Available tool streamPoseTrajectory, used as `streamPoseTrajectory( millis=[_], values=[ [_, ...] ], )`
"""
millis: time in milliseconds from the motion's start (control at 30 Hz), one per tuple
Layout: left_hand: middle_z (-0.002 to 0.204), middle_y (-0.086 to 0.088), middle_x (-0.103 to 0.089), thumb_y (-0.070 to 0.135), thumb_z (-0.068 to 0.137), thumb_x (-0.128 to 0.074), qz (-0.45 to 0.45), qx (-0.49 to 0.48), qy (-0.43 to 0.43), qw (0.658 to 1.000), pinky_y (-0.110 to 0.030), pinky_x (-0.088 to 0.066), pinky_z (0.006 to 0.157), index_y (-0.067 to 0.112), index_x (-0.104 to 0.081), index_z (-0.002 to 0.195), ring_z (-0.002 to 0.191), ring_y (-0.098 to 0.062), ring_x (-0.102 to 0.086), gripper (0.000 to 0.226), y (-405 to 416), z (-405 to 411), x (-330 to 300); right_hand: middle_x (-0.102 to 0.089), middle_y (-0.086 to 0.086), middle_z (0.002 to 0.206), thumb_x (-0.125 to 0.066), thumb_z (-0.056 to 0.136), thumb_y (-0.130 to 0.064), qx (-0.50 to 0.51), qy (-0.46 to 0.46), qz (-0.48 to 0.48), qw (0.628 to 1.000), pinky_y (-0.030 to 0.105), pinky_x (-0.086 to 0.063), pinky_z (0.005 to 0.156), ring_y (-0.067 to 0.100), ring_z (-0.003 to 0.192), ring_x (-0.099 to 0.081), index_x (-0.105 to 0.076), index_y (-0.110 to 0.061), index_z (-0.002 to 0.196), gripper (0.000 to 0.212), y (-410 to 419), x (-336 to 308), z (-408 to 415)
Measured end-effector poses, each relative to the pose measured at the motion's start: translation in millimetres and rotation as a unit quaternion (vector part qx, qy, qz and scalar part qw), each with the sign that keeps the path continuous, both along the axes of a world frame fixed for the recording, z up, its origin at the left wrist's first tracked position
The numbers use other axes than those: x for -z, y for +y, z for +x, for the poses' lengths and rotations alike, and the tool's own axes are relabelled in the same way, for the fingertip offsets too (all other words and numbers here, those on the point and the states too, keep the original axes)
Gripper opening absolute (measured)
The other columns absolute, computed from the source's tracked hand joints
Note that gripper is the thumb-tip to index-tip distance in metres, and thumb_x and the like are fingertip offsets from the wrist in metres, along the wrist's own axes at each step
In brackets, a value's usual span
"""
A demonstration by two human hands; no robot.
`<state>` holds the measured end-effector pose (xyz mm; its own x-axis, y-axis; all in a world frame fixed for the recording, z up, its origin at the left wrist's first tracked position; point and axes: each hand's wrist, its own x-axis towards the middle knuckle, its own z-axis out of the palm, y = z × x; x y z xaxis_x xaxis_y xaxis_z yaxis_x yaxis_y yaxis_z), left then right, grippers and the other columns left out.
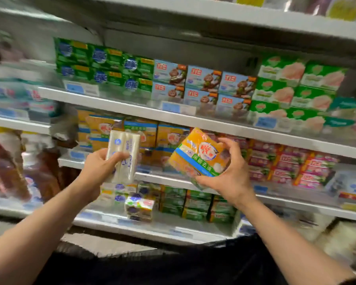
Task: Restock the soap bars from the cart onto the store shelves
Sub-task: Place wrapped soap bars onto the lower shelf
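- Far left of the frame: blurred brown plastic bottles point(6, 169) are standing on a lower shelf; detail is too smeared to read.
- Left of centre: the left hand point(100, 168) is reaching up from the lower left, fingers curled round the lower half of a white soap pack in clear wrap with blue print point(123, 156). The pack is standing upright, held in the air in front of the grey metal shelf edge point(173, 118) region, and its top is overlapping the row of yellow-orange soap packs with blue bands point(140, 133) on the middle shelf.
- Upper left to centre: green-and-blue cardboard soap boxes point(103, 64) are sitting stacked two high on the upper shelf; just beside them, to the right, pale blue boxes with a brown cartoon figure point(203, 85) are lying in two rows.
- Lower centre: a small white pack with purple and green print point(139, 207) is sitting on the bottom shelf, beside dark green boxes point(195, 204).
- Right of centre: the right hand point(230, 175) is gripping a yellow-orange plastic-wrapped soap pack with red logo and blue-green band point(197, 157), thumb under its lower edge, fingers arched over its right corner. The pack is tilting, held in the air in front of the middle shelf.
- Right: green boxes with a pink soap picture point(296, 87) are filling the upper shelf; pink-and-red packs point(292, 163) are lying on the middle shelf.
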<state>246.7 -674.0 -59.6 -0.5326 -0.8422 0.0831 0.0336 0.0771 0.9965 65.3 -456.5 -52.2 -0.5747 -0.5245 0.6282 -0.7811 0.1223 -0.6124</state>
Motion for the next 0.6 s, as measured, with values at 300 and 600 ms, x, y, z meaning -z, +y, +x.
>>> streamPoseTrajectory(
  millis=[300,600],
  values=[
    [0.069,-0.009,-0.059,0.022,0.085,-0.067,0.109,-0.145,0.005,0.983,-0.03,-0.051,0.044,0.007,-0.064,0.082,0.055,-0.019,-0.056,0.015,-76.5,94.1,16.5,-0.063,0.014,0.114,-0.088,0.027,-0.034,-0.18,-0.319,-0.021,0.93,0.033,-0.052,0.07,0.026,0.105,-0.064,-0.045,-0.018,0.107,0.092,-156.5,9.9,58.2],
    [0.076,-0.011,-0.061,0.032,0.079,-0.072,0.133,-0.196,-0.009,0.971,-0.025,-0.05,0.044,0.001,-0.066,0.083,0.059,-0.02,-0.058,0.032,-135.6,122.1,21.1,-0.068,0.021,0.077,-0.085,0.035,-0.055,-0.094,-0.388,0.048,0.916,0.051,-0.05,0.063,0.042,0.072,-0.065,-0.061,-0.011,0.073,0.062,-246.4,40.4,96.1]
  ],
)
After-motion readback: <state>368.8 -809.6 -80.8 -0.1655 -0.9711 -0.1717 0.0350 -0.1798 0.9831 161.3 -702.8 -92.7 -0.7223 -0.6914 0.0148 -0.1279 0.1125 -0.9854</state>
